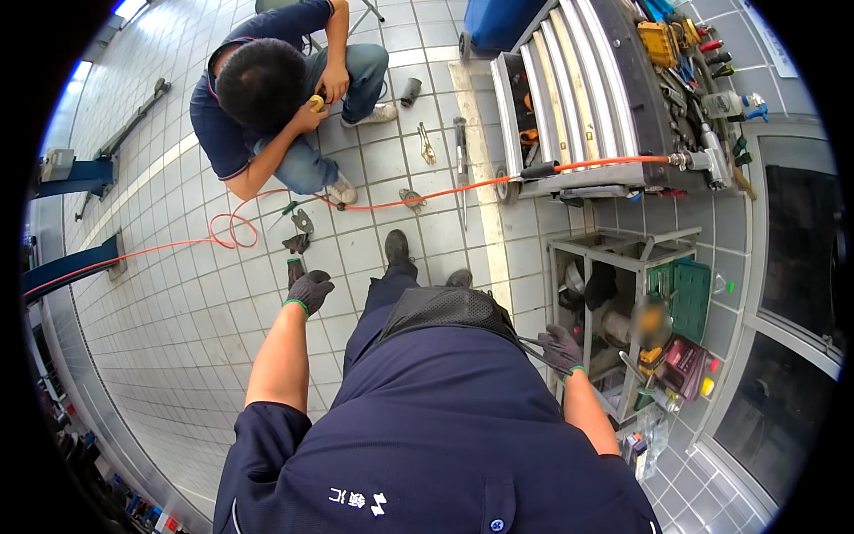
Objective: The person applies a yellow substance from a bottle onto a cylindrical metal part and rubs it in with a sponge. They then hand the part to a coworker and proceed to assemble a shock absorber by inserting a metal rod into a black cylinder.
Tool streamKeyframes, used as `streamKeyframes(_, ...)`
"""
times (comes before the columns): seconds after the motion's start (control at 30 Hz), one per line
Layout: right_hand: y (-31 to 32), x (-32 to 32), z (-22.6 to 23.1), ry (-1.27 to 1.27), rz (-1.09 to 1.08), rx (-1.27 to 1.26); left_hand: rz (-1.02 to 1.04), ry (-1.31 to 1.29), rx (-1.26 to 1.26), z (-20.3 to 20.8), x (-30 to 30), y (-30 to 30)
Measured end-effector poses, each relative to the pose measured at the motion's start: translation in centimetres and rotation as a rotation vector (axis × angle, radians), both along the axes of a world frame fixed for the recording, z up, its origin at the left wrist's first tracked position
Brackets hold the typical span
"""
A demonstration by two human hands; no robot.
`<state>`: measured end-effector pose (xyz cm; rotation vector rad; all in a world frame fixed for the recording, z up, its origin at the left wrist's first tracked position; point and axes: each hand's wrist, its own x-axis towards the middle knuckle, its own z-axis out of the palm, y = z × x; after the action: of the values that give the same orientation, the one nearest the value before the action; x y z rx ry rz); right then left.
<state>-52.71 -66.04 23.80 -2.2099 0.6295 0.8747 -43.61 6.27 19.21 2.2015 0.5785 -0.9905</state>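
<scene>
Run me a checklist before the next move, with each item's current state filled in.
1. Both hands gloved: ok. The left hand and right hand wear dark gloves with green cuffs.
2. Right hand free: cannot tell. A black cord meets it, but the grip is unclear.
3. Floor ahead free of hose: not ok. The orange hose runs across the tiles beyond the shoes.
4. Tools off the floor: not ok. A long dark tool and a silver tool lie there.
5. Co-worker clear of the hose: not ok. It passes close by one foot.
</scene>
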Motion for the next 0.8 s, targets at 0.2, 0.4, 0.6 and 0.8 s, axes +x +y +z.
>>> streamKeyframes(0.2,-1.3,-1.7,-0.7,0.047,-0.144,0.106,-0.007,0.024,-0.013,0.7,-0.5,-1.6)
streamKeyframes(0.4,-4.9,-4.7,-4.2,-0.01,-0.019,0.063,-0.007,0.019,-0.029,1.2,-1.0,-2.7)
streamKeyframes(0.6,-4.3,-3.0,-2.4,0.033,-0.096,0.085,-0.015,0.017,-0.007,0.7,-2.6,-3.8)
streamKeyframes(0.8,-6.1,-1.9,-0.4,0.021,-0.112,0.091,0.009,0.004,-0.014,0.9,-4.6,-6.5)
